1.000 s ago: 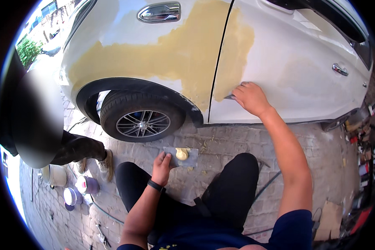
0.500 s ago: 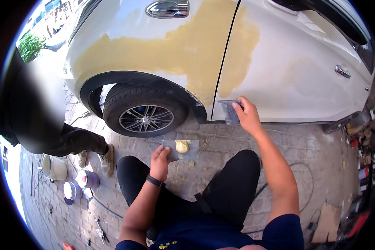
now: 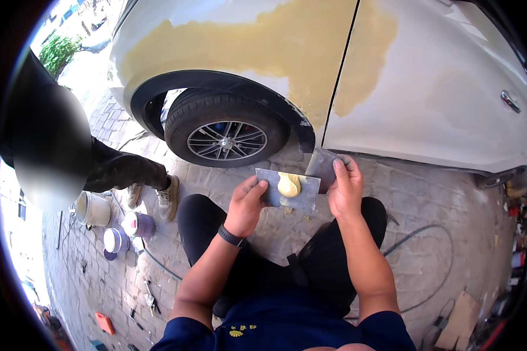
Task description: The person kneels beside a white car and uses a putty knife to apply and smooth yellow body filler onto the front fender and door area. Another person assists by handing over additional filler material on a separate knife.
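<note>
My left hand [image 3: 246,205] is closed on the left end of a flat grey rectangular plate [image 3: 304,200], held level above my knees. A dollop of yellow body filler [image 3: 288,185] sits on the plate near its far edge. In my right hand [image 3: 345,186] is a thin dark grey spreader [image 3: 323,166], pinched between thumb and fingers. Its lower left part meets or overlaps the plate's right far corner; whether they touch I cannot tell. Beyond my hands stands a white car, its panel [image 3: 427,99] partly coated with smooth yellow filler [image 3: 263,50] across the door gap.
A wheel [image 3: 227,142] stands under the black arch. At left, a person in dark trousers [image 3: 120,167] stands near several buckets [image 3: 93,209]. A hose [image 3: 445,234] curls on the paving, with tools [image 3: 151,297] at lower left and cardboard [image 3: 459,322] at lower right.
My right hand has brought the spreader down and left from the car's door to the plate. My left hand has moved up and right with the plate. The view has shifted.
</note>
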